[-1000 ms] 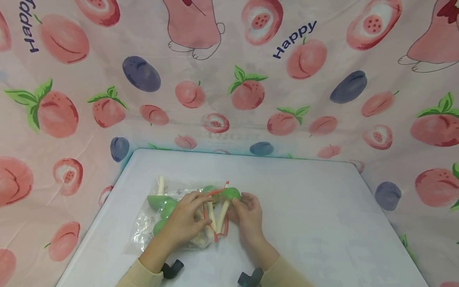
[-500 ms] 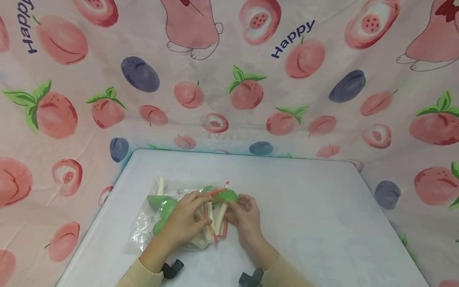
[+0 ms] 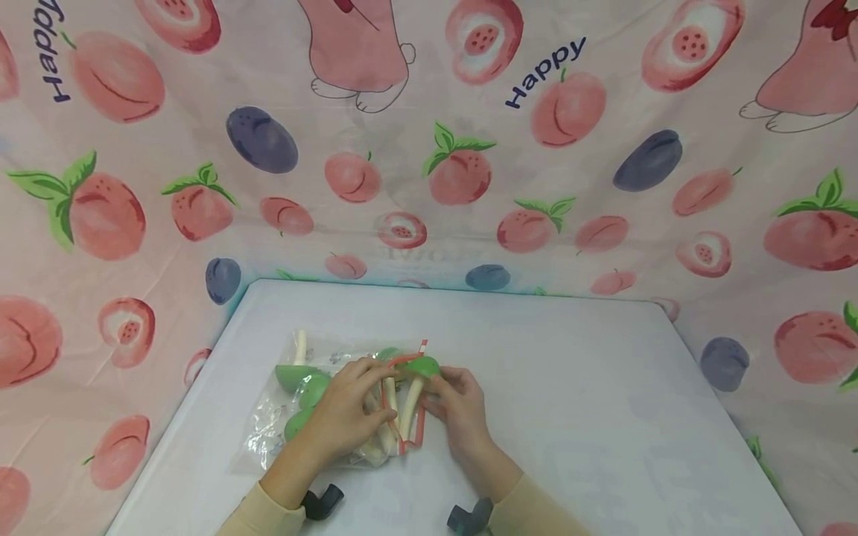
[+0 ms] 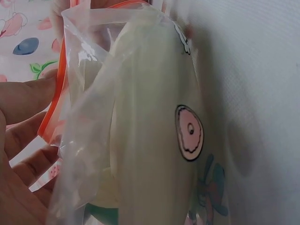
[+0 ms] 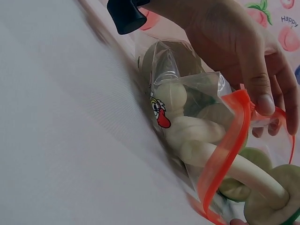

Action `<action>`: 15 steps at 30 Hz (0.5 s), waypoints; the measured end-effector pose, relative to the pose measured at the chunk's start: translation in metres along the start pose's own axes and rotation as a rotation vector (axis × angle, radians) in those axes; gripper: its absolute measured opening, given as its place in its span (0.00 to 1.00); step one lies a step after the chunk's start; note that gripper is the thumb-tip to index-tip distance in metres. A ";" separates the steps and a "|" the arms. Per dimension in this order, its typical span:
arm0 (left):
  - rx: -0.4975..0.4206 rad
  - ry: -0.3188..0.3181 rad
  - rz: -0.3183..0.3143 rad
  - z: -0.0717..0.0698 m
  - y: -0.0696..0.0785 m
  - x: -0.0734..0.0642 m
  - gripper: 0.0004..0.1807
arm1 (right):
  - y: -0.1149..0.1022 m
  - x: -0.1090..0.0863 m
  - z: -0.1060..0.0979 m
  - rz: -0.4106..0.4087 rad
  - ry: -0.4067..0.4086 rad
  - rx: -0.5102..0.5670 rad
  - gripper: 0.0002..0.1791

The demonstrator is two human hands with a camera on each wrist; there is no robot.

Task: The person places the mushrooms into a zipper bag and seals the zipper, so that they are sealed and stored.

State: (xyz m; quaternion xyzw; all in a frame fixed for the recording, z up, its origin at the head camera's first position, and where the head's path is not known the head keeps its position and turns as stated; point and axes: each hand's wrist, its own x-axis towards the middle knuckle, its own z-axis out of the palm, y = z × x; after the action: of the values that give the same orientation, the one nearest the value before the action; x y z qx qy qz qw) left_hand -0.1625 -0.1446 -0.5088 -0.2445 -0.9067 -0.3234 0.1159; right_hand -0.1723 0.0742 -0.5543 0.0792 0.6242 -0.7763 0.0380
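Observation:
A clear zip bag (image 3: 264, 441) with an orange-red zip edge lies left of centre on the table, holding several green-capped, pale-stemmed toy mushrooms (image 3: 312, 388). My left hand (image 3: 345, 409) holds the mouth of the bag apart, thumb and fingers at the orange edge (image 4: 59, 89). In my right hand (image 3: 464, 409) one toy mushroom (image 3: 424, 366) is pinched by its cap, the stem (image 5: 253, 174) pointing into the mouth of the bag. Only a fingertip of the right hand shows at the bottom of the right wrist view.
The white table (image 3: 570, 387) extends to the right of the hands. A fruit-patterned cloth (image 3: 402, 179) hangs behind it and at both sides. Black wrist mounts (image 3: 323, 502) sit by both sleeves.
My right hand has shifted slightly left, bringing the mushroom's cap closer to the bag's mouth and a little lower. The left hand and the bag stay nearly still.

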 end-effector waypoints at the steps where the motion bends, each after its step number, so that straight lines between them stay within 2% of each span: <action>1: -0.001 0.001 0.004 0.000 0.000 0.000 0.36 | 0.000 0.000 0.000 0.002 0.000 -0.001 0.23; 7: 0.002 0.008 0.019 0.001 -0.002 -0.001 0.36 | 0.000 0.000 0.001 -0.005 -0.003 0.013 0.20; 15: 0.000 0.023 0.044 0.001 -0.004 -0.002 0.36 | 0.004 0.004 0.002 -0.045 0.034 0.146 0.24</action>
State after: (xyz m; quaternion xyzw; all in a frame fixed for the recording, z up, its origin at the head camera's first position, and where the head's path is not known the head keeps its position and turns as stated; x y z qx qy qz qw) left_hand -0.1628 -0.1475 -0.5130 -0.2609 -0.8997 -0.3237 0.1332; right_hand -0.1755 0.0715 -0.5581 0.0808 0.5682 -0.8189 0.0039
